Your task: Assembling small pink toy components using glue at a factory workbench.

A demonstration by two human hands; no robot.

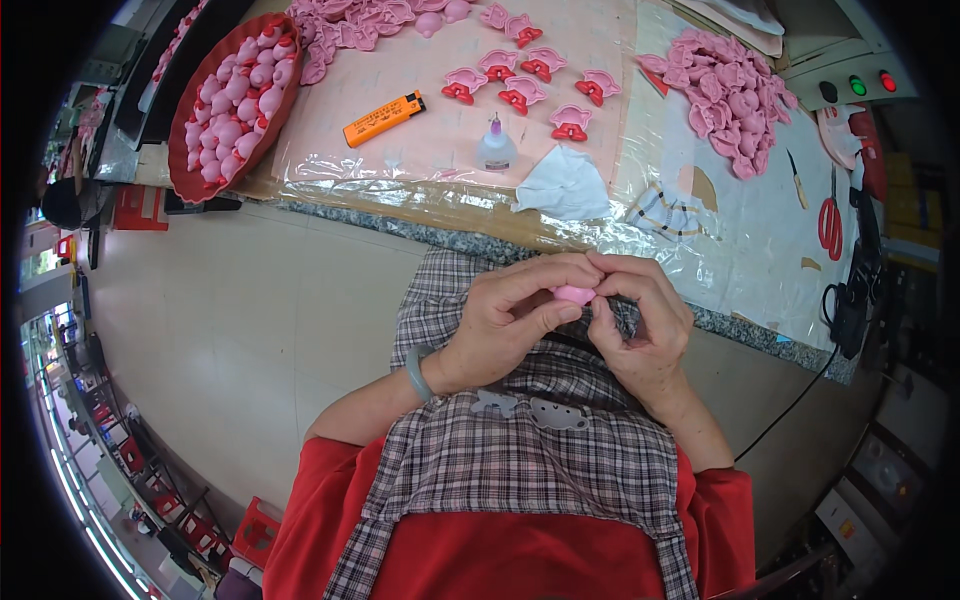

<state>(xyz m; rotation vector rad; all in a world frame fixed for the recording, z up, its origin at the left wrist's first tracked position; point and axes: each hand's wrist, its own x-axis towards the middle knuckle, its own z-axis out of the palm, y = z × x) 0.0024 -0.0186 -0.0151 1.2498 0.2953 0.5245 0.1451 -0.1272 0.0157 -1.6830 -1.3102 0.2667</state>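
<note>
Pinching one pink piece (574, 295): two hands (508, 308) (648, 322)

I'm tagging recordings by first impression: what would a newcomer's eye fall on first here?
Probably the small pink piece at the fingertips of the left hand and right hand, mid-picture. Next might come the red tray at upper left, heaped with round pink pieces, and the orange lighter to its right. A pink pile also stands out at upper right.
</note>
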